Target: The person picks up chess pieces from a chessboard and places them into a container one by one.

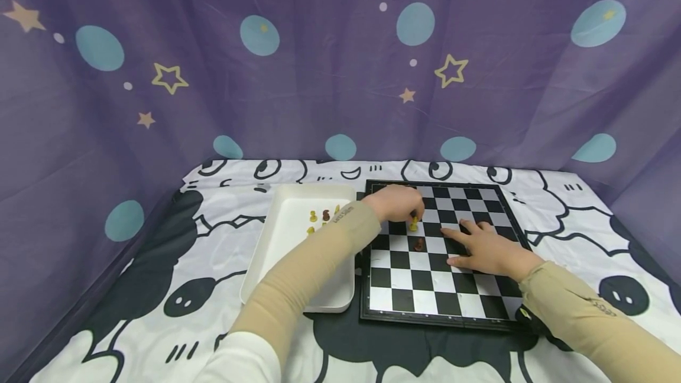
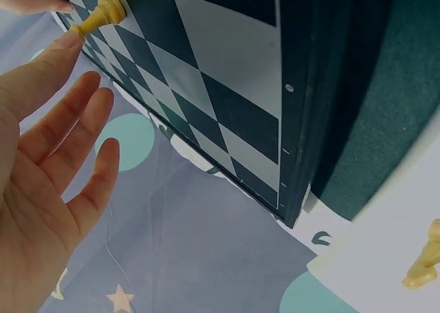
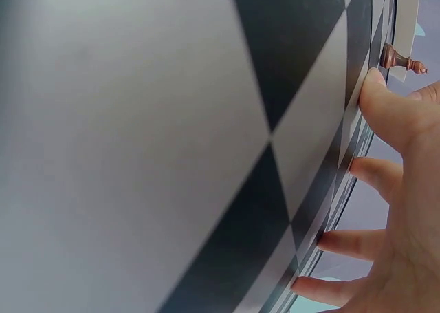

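Observation:
A black-and-white chessboard [image 1: 441, 279] in a black frame lies on the patterned cloth. My left hand [image 1: 396, 203] reaches over its left half and pinches a small yellow chess piece [image 1: 413, 225] by its top. In the left wrist view that yellow piece [image 2: 106, 14] has its flared base at the board, while the lower fingers [image 2: 65, 144] stay loose. One brown chess piece [image 1: 419, 244] stands nearer the front, also seen in the right wrist view as a brown piece [image 3: 402, 58]. Right of it my right hand [image 1: 486, 250] rests on the board, fingers spread and holding nothing.
Left of the board sits a white tray [image 1: 287, 253] with several yellow pieces [image 1: 313, 216] and a brown piece [image 1: 326, 215]. My left forearm crosses over the tray and hides part of it. A purple curtain [image 1: 340, 64] hangs behind.

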`<state>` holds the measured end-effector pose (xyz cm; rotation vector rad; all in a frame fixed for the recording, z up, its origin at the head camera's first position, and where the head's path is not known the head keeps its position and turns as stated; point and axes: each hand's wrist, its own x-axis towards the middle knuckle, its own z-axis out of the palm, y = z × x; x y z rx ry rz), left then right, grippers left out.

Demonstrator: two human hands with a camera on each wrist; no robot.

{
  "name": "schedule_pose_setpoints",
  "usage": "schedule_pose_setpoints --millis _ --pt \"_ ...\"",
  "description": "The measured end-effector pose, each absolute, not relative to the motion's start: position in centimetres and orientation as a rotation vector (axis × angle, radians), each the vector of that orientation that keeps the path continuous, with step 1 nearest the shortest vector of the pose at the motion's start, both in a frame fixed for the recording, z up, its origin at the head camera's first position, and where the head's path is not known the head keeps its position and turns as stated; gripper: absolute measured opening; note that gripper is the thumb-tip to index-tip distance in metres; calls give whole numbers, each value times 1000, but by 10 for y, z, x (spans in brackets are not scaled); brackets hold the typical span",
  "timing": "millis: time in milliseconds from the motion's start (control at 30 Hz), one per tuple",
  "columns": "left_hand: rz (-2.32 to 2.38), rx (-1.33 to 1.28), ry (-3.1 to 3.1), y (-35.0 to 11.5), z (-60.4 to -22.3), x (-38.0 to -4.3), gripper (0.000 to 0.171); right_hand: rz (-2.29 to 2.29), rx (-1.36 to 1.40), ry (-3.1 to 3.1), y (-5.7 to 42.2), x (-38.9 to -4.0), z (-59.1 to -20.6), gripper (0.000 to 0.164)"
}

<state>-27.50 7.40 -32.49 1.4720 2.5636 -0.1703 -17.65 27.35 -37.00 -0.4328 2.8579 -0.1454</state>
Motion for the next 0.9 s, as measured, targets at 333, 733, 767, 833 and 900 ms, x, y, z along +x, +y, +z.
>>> schedule_pose_setpoints --millis 333,733,767,833,900 --pt "-185 1513 2588 69 -322 -277 20 -144 -418 2841 272 -175 -367 79" --pt "-184 1523 2581 66 -314 -273 20 -163 -424 2841 272 -176 -369 80" --pt "-185 1524 2584 65 -313 -272 19 -160 -425 2840 272 -176 -368 81" --pt "-181 1521 2589 63 -310 -271 19 -156 -422 2838 272 -176 -368 81" --pt "-174 1513 2597 60 -309 -270 19 -153 -420 2836 271 -176 -368 81"
